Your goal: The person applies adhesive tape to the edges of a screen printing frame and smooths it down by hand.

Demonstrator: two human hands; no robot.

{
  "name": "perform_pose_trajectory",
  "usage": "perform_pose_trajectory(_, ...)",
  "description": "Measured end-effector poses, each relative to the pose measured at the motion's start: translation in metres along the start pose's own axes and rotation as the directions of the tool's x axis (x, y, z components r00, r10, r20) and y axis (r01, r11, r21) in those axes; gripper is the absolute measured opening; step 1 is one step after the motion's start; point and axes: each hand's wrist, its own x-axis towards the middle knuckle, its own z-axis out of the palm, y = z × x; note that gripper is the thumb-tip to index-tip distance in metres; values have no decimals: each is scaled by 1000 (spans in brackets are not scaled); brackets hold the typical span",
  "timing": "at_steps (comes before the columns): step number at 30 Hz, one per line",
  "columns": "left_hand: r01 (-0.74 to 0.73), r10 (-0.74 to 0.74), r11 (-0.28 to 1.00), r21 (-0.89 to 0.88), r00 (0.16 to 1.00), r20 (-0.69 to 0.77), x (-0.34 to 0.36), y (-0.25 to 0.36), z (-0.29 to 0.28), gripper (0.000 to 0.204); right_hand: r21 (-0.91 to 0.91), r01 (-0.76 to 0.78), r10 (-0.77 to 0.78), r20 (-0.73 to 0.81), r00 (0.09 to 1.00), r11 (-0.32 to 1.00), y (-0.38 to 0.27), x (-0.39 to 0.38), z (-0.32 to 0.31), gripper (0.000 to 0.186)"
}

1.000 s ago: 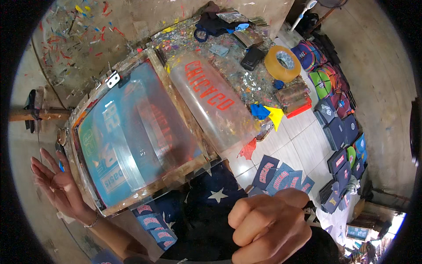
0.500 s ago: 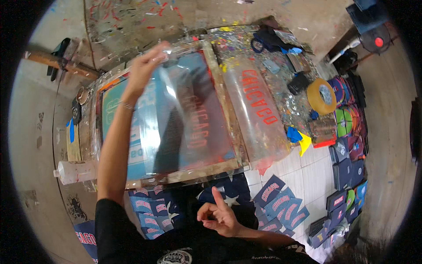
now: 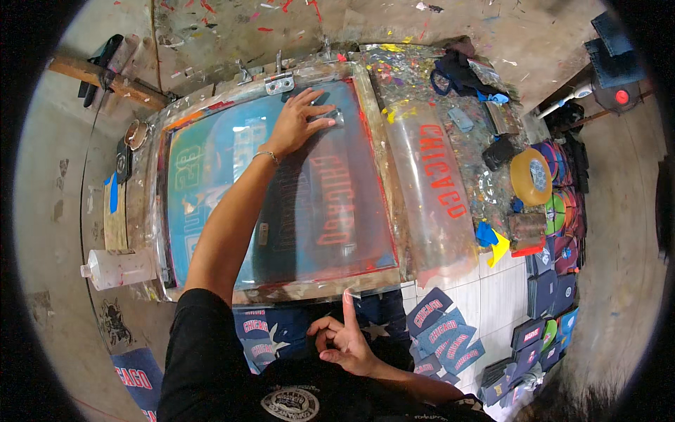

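My left hand [image 3: 302, 123] lies on the upper part of a wood-framed printing screen [image 3: 376, 225], fingers spread, touching what looks like a small clear tape piece near a metal clamp [image 3: 279, 84]. My right hand [image 3: 341, 337] is below the screen's front edge, index finger raised, the others loosely curled and apart; a small clear strip seems to sit on that fingertip. The screen bears blue and pink areas with stencilled lettering. Right of it lies a clear plastic sheet [image 3: 434, 253] with red lettering.
Paint-spattered worktop with tape roll [image 3: 524, 179], dark cloth [image 3: 457, 67] and yellow scrap [image 3: 498, 250]. A white bottle [image 3: 119, 269] stands left of the screen. Denim patches [image 3: 443, 330] lie on floor tiles, beside stacked folded pieces [image 3: 541, 295] at right.
My left hand went from left of the screen up onto its upper middle and settled there. My right hand opened from a fist, raising the index finger. The view has turned, straightening the screen.
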Motion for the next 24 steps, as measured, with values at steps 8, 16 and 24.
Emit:
perform_pose_trajectory(8, 31, -35, 963, 268, 999, 13, -3, 1, 5, 57, -64, 7, -6, 12, 1000, 998, 0, 5, 0, 119)
perform_pose_trajectory(16, 63, -53, 970, 236, 997, -49, -10, 12, 0, 97, -51, 8, -6, 26, 1000, 999, -3, 6, 0, 120)
perform_pose_trajectory(24, 88, -138, 925, 369, 984, 111, -78, 59, -7, 113, -39, -13, 14, 12, 1000, 999, -5, 8, 3, 118)
